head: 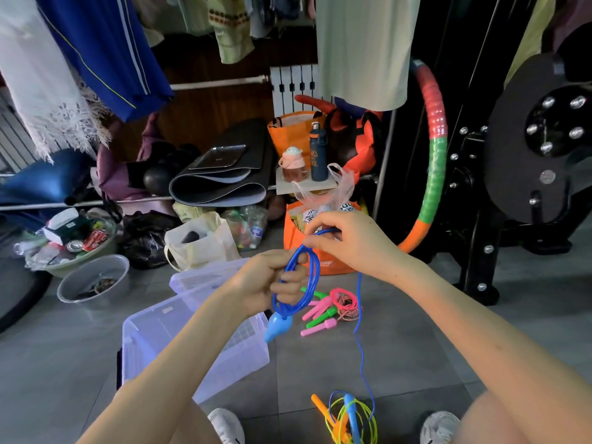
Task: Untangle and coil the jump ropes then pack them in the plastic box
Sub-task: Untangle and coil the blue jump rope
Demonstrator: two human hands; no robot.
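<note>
My left hand (277, 278) grips a coil of blue jump rope (312, 277), and its light-blue handle (278, 328) hangs below the fist. My right hand (346, 241) pinches the same rope just above the coil. The free blue strand drops from there to the floor, ending at a second blue handle (351, 415) lying in a yellow-green rope with orange handles (346, 418) between my shoes. A pile of pink and green handled ropes (330, 309) lies on the tiles beyond. The clear plastic box (150, 334) stands open under my left forearm, its lid (192, 277) behind it.
An orange bag (298, 238) stands just behind my hands. Two basins (96, 277) with clutter sit at the left, a white bag (198, 238) beside them. A hula hoop (432, 161) and black gym machine (528, 155) stand at the right. Clothes hang overhead.
</note>
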